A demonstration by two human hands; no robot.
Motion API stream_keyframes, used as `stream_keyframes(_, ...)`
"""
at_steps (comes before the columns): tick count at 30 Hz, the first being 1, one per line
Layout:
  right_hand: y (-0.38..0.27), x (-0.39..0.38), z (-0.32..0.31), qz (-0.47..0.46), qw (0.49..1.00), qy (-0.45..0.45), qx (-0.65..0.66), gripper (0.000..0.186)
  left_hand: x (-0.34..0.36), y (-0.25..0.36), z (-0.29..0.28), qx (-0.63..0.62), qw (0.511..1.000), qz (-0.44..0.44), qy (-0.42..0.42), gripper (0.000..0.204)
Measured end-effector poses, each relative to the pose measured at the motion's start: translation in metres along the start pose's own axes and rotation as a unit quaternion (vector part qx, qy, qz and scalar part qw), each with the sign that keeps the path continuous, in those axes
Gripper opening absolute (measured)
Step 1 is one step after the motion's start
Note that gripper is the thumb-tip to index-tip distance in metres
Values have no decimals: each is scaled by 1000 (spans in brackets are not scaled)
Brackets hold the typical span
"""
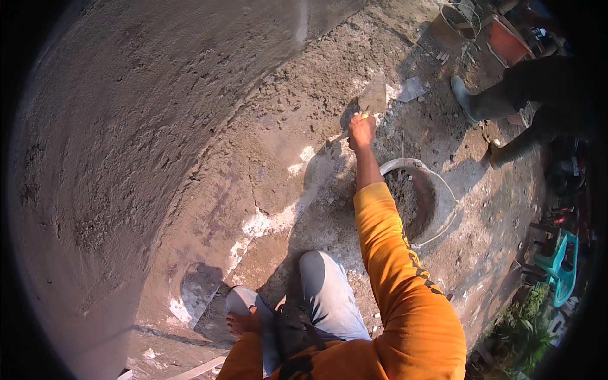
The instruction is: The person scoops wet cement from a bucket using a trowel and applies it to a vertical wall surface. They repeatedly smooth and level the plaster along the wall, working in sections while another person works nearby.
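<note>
My right hand [361, 130] is stretched forward, its fingers wrapped round the handle of a trowel. The trowel's mortar-grey blade [372, 95] points away from me, low over rubble at the foot of the wall. Beside my right forearm stands a bucket [441, 197] with a wire handle and grey mortar inside. My left hand [244, 322] lies on my bent left knee with nothing visible in it; part of it is hidden by the sleeve. On the left rises a wall [145, 120] coated with rough, damp-looking plaster.
Another person's boots [465, 100] stand at the right. Behind them are a second bucket [455, 25] and a reddish container [508, 42]. A flat grey piece [411, 90] lies near the trowel. A green plastic chair [560, 269] and plants [522, 329] are at the lower right.
</note>
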State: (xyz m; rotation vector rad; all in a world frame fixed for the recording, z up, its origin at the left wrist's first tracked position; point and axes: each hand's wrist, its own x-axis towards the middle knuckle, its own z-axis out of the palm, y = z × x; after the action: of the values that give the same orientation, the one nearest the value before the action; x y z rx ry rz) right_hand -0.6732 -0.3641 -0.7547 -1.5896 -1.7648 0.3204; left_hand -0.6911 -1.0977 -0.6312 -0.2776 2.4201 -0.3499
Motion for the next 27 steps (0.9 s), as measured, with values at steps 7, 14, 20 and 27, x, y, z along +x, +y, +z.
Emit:
stream_keyframes(7, -110, -75, 29, -63, 908, -397, -117, 25, -10, -38, -28, 24, 996, -83, -26, 104)
stream_keyframes(14, -202, -183, -7, -185, 875, -435, -107, 17, -4, -26, -39, 31, 996, -84, -30, 102)
stream_keyframes(20, -206, -124, -54, -175, 881, -403, -174, 17, -9, -22, -35, 44, 992, -115, -30, 105)
stream_keyframes(27, -130, 78, 52, 32, 933, -300, -194, 30, -2, -28, -23, 44, 991, -113, -49, 114)
